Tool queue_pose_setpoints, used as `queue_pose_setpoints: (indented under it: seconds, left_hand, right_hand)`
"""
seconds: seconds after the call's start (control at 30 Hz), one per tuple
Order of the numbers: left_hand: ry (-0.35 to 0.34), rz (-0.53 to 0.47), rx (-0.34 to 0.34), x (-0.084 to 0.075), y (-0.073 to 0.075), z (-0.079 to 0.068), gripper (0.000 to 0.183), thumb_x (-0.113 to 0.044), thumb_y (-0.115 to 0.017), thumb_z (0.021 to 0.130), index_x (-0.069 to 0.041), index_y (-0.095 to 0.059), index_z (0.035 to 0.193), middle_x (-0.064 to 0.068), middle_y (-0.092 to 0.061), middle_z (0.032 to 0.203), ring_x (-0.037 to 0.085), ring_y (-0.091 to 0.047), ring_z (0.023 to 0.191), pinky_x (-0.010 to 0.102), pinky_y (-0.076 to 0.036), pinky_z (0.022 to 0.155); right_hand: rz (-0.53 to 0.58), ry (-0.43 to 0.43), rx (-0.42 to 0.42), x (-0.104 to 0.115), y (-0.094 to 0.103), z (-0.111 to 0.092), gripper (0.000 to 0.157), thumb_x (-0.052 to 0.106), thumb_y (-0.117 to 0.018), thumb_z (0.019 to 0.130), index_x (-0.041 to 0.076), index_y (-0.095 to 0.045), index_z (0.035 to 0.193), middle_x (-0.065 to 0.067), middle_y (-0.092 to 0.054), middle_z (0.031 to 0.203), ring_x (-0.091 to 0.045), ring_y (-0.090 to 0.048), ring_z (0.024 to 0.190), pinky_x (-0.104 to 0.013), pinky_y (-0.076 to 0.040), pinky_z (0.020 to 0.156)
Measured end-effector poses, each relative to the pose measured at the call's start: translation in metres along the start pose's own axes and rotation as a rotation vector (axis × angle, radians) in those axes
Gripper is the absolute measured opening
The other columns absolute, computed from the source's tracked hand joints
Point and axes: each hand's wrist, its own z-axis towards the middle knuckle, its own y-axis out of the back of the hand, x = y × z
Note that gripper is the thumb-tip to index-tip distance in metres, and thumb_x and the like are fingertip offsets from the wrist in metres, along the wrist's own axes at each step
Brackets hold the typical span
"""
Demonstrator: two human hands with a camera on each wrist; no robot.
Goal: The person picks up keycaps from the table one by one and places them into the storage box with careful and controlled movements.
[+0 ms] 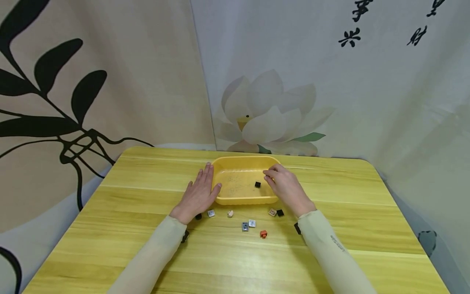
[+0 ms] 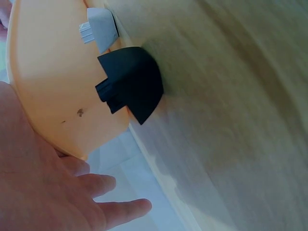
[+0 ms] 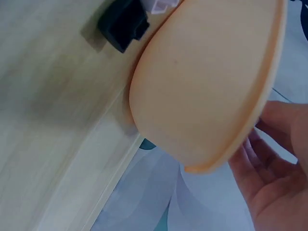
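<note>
I am bracing the yellow tray [image 1: 246, 201] with my left hand [image 1: 198, 192] while my right hand [image 1: 289, 188] is hovering over its right end.
My left hand is lying flat, fingers straight, along the tray's left side; my right fingers are bending inward, but I cannot tell whether they are pinching anything. A black keycap-like piece [image 1: 258, 184] is lying inside the tray, right of centre; loose pieces [image 1: 252, 223] are lying before it. Good placing probably calls for a firm left palm and low right fingertips.

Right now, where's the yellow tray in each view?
Head: yellow tray just below centre.
Left wrist: yellow tray at upper left.
Right wrist: yellow tray from centre up to the top edge.
Shared landmark: the wooden table under it.
</note>
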Motion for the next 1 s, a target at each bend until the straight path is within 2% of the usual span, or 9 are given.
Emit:
queue_pose_setpoints:
  seconds: [0.23,0.43,0.57,0.77,0.87,1.0]
  left_hand:
    - [-0.002,0.005,0.007,0.001,0.000,-0.001,0.077,-0.048,-0.031,0.111,-0.002,-0.002,0.165,0.012,0.005,0.173,0.040,-0.009,0.157,0.073,-0.022,0.115]
    - [-0.003,0.010,0.006,0.000,0.000,-0.001,0.076,-0.048,-0.032,0.112,-0.002,-0.002,0.165,0.012,0.004,0.173,0.040,-0.009,0.157,0.073,-0.022,0.114]
    - [-0.001,0.010,0.006,-0.002,0.001,-0.001,0.076,-0.047,-0.032,0.112,-0.001,-0.003,0.165,0.012,0.004,0.173,0.041,-0.010,0.157,0.073,-0.023,0.114]
    - [0.008,0.006,0.009,-0.002,0.000,0.000,0.076,-0.047,-0.033,0.112,-0.002,-0.002,0.165,0.012,0.005,0.173,0.041,-0.010,0.157,0.073,-0.022,0.115]
    - [0.008,0.007,0.011,-0.001,0.000,-0.001,0.077,-0.046,-0.034,0.112,-0.002,-0.002,0.165,0.012,0.005,0.173,0.041,-0.010,0.157,0.073,-0.023,0.115]
    - [0.007,0.003,0.010,0.000,0.001,-0.001,0.077,-0.046,-0.034,0.112,-0.002,-0.002,0.165,0.012,0.004,0.173,0.041,-0.011,0.157,0.073,-0.022,0.115]
  right_hand:
    - [-0.066,-0.015,0.101,0.000,-0.008,0.011,0.021,0.009,-0.069,0.101,-0.002,-0.076,0.117,-0.014,-0.067,0.109,-0.028,-0.070,0.093,-0.040,-0.059,0.083]
    - [-0.127,-0.002,0.129,-0.003,-0.014,0.015,0.013,0.005,-0.070,0.099,-0.001,-0.078,0.107,-0.012,-0.067,0.101,-0.027,-0.070,0.086,-0.039,-0.059,0.077]
    - [-0.115,-0.030,0.171,-0.005,-0.017,0.018,0.014,0.003,-0.069,0.098,0.000,-0.079,0.107,-0.012,-0.067,0.099,-0.025,-0.068,0.084,-0.039,-0.058,0.076]
    - [-0.061,-0.070,0.236,-0.005,-0.018,0.019,0.020,0.006,-0.069,0.099,0.000,-0.077,0.116,-0.014,-0.069,0.107,-0.027,-0.069,0.092,-0.041,-0.058,0.081]
    - [-0.056,-0.078,0.235,-0.003,-0.016,0.017,0.025,0.011,-0.071,0.099,0.000,-0.075,0.121,-0.014,-0.069,0.112,-0.028,-0.069,0.097,-0.042,-0.058,0.084]
    - [-0.032,-0.066,0.185,0.000,-0.012,0.013,0.029,0.016,-0.070,0.101,0.001,-0.073,0.125,-0.014,-0.069,0.118,-0.030,-0.069,0.104,-0.044,-0.057,0.090]
